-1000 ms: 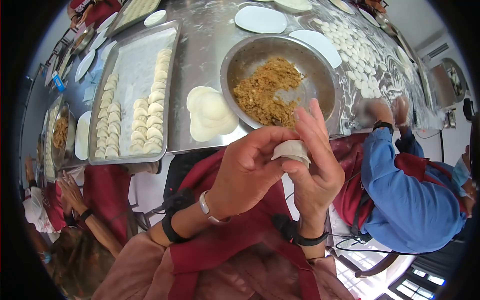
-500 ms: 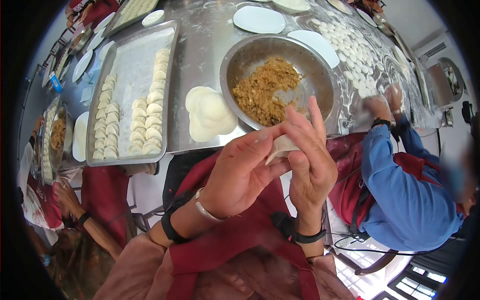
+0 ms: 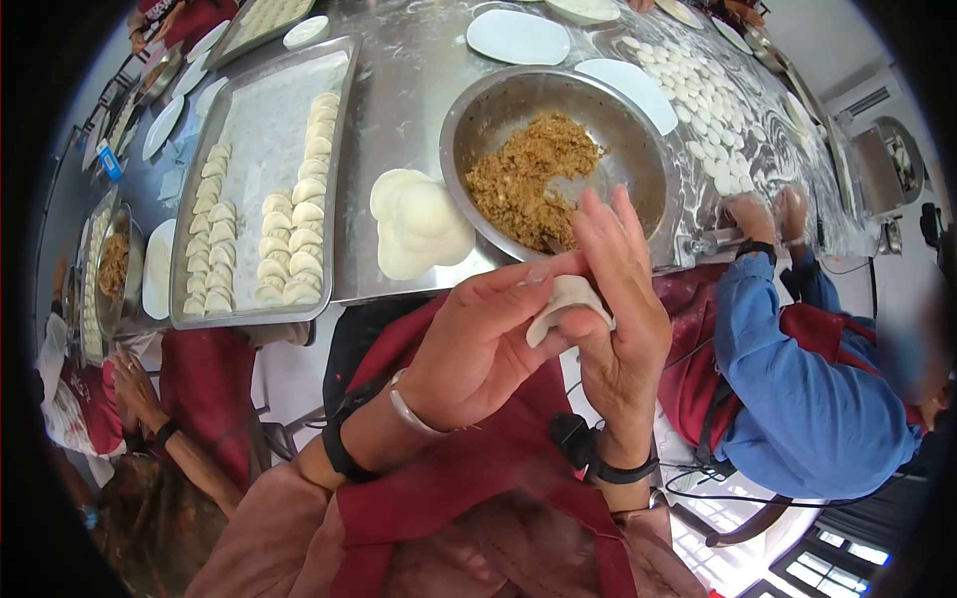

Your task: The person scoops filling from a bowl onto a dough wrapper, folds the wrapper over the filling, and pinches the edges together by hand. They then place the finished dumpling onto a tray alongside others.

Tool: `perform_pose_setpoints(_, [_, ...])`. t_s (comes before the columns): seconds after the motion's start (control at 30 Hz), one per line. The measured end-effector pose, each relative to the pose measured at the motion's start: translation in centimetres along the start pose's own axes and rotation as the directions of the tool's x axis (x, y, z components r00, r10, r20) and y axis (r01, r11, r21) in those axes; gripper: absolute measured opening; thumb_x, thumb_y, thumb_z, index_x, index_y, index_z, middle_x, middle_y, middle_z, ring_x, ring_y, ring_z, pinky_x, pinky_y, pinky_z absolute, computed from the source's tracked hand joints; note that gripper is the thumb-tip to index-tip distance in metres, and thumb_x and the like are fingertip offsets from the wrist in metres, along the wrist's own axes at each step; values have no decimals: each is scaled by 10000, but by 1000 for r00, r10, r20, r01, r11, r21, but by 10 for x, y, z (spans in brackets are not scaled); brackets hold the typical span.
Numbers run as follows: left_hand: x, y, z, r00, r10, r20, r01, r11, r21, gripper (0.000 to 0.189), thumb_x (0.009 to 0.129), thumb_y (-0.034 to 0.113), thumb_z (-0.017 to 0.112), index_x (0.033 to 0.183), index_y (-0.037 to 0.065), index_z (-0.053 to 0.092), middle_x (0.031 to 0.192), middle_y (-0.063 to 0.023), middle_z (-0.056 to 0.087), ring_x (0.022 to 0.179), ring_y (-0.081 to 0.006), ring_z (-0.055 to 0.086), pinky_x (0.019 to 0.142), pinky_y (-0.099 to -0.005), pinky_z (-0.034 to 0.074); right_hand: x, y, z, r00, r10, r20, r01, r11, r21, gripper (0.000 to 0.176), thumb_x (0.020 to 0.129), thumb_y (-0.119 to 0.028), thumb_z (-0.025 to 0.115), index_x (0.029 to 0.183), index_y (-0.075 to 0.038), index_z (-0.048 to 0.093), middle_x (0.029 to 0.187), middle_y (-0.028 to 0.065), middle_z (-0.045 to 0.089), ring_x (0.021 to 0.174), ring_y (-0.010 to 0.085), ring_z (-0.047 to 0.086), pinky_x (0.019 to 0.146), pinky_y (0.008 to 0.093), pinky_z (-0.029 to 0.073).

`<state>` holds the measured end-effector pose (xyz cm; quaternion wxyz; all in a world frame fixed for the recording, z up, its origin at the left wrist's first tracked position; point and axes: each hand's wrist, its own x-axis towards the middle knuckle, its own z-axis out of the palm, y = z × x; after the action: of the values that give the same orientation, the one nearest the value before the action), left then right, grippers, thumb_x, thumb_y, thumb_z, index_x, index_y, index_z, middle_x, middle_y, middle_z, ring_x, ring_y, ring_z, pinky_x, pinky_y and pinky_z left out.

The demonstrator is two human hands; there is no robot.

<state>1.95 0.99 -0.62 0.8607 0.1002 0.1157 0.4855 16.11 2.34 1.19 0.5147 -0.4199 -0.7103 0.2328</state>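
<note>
A folded dumpling (image 3: 572, 302) is held between my two hands, just in front of the table edge. My left hand (image 3: 488, 334) pinches its left side with thumb and fingers. At its right side, my right hand (image 3: 628, 309) presses with the thumb from below, its other fingers stretched upward. Beyond them stands a steel bowl (image 3: 638, 189) with brown minced filling (image 3: 528, 169) in it. To the left of the bowl lies a pile of round dough wrappers (image 3: 421, 227).
A metal tray (image 3: 339, 120) with rows of folded dumplings (image 3: 305, 239) stands to the left. White plates (image 3: 518, 38) lie behind the bowl. At the right, a co-worker in blue sleeves (image 3: 788, 369) works near many small dough pieces (image 3: 703, 100). Another person's hands (image 3: 140, 394) are at the left.
My right hand has turned and its thumb now lies along the dumpling, which shows more fully. The co-worker's hands at the right have shifted slightly and a rolling pin shows there.
</note>
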Motion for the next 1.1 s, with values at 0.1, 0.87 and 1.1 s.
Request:
perform_pose_setpoints(0.1, [2,2,7,999,5,-44,-5,1000,1,384,1017,128,453,1359,-46,461,1243,-124,593,1131,-203,594,1002,-339,477,-9,-1,2,991,71,-113,-61,994,86,487,805,-359,712,1120,11,683,1225,186,639,1301,414,462,1028,453,411])
perform_pose_setpoints(0.87, [-9,8,-4,999,-24,22,22,997,74,383,1040,233,410,1286,-43,512,1232,-126,585,1125,-200,584,984,-392,484,-12,7,-5,1000,-12,-8,13,987,160,272,750,-163,772,957,5,721,999,146,721,1167,396,591,1018,477,427])
perform_pose_setpoints(1.1, [-11,9,2,998,-69,-13,70,988,138,367,1049,243,392,1267,-23,520,1220,-105,590,1109,-191,584,974,-376,480,-16,17,-12,991,-100,85,88,988,127,221,735,-174,773,912,-48,731,961,106,732,1155,379,604,1049,532,373])
